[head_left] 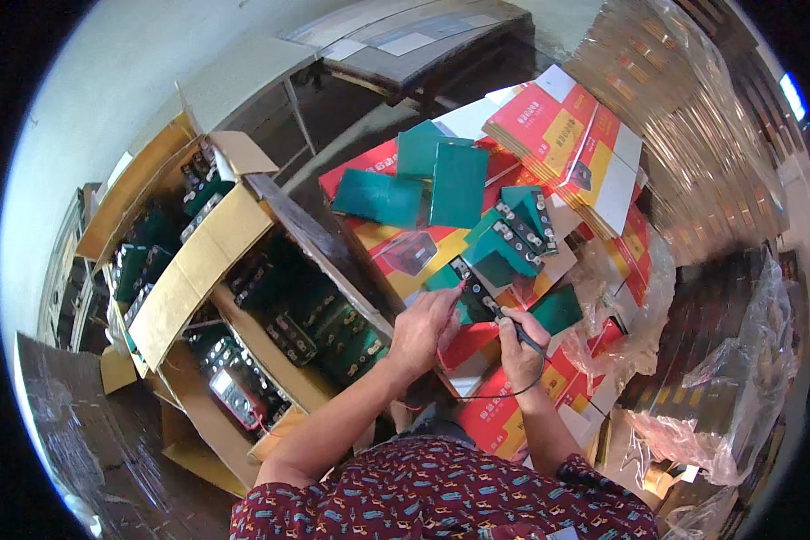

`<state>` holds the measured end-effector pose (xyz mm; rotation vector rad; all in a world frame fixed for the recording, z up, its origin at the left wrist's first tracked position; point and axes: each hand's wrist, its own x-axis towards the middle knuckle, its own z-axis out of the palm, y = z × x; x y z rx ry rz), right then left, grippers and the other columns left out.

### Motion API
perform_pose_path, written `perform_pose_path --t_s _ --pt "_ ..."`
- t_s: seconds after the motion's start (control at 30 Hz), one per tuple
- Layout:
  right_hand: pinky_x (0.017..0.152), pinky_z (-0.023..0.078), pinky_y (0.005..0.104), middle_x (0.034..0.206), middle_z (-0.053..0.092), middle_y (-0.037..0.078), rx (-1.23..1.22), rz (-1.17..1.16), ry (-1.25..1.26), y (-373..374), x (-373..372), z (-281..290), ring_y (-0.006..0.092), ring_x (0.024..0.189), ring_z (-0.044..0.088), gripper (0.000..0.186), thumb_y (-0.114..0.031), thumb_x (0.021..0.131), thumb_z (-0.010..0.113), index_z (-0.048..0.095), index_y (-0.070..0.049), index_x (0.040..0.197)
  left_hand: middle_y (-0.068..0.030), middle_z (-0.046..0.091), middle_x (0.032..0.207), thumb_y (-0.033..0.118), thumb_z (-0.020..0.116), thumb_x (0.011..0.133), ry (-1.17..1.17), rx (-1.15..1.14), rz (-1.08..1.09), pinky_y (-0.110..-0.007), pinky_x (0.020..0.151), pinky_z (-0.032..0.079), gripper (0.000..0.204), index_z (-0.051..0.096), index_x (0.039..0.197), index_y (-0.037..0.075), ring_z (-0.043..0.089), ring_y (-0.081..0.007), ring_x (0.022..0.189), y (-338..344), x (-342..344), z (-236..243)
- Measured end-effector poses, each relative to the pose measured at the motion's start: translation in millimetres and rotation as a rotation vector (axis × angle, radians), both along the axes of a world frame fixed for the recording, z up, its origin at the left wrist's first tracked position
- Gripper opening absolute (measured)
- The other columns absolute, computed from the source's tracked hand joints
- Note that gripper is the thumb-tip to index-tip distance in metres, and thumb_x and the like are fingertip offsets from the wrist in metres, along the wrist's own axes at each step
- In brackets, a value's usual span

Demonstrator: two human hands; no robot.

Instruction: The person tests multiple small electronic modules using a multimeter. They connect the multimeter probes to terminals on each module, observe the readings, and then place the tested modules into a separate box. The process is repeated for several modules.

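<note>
Pinched in my left hand (423, 329) is a red test probe (463, 285), its tip at one end of a black strip with metal terminals (479, 290) on a green block. My right hand (520, 353) grips a black test probe (524, 335) pointing at the strip's other end. Whether either tip touches metal is too small to tell. A black lead runs from the right hand toward the left. The multimeter (235, 396) lies on green blocks in an open carton at lower left. Beyond my hands sit more green blocks with terminals (519, 236).
Flat green plates (459, 184) lie on red and yellow printed cardboard (405, 256). Open cartons (202, 261) with green blocks stand on the left. Stacked flat cardboard (684, 135) and clear plastic wrap (738, 360) are at right. A table (423, 54) stands behind.
</note>
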<state>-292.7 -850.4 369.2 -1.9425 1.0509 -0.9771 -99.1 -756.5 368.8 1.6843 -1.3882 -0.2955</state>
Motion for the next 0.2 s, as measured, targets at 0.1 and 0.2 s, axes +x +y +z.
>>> perform_pose_path --t_s 0.1,0.2 --pt "0.073 0.057 0.0339 0.092 0.077 0.017 0.040 -0.007 -0.055 9 3 4 0.0232 0.080 0.074 0.017 -0.005 0.093 0.068 0.074 0.004 0.106 -0.0186 0.071 0.112 0.010 0.067 0.095 0.005 0.015 -0.023 -0.047 0.087 0.057 0.034 0.065 0.129 0.003 0.068 -0.0389 0.102 5 5 6" --pt "0.075 0.057 0.0295 0.097 0.078 0.015 0.069 0.013 0.003 13 6 13 0.0170 0.086 0.074 0.020 -0.003 0.096 0.064 0.074 0.006 0.110 -0.0199 0.072 0.116 0.013 0.069 0.095 0.018 0.057 -0.057 -0.047 0.088 0.057 0.036 0.065 0.129 0.003 0.069 -0.0396 0.105 9 16 3"
